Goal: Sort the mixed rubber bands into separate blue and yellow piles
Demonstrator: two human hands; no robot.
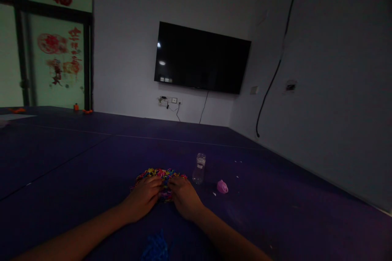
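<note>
A heap of small, thin, multicoloured strands [165,174] lies on the dark purple surface in front of me; in the dim light I cannot make out what the pieces are. My left hand [145,195] rests on its left side, fingers laid over the strands and pointing inward. On the other side my right hand [185,197] lies over it the same way, so a colourful strip shows between the two. Fingertips of both hands are partly hidden among the pieces. Just right of the heap stands a clear bottle [199,169] without a lid.
Beside the bottle lies a pink cap-like piece [222,186], with small white scraps around it. Closer to me is a tangle of blue strands [155,248]. Orange objects [76,107] sit at the far left edge. A black screen [203,58] hangs on the wall.
</note>
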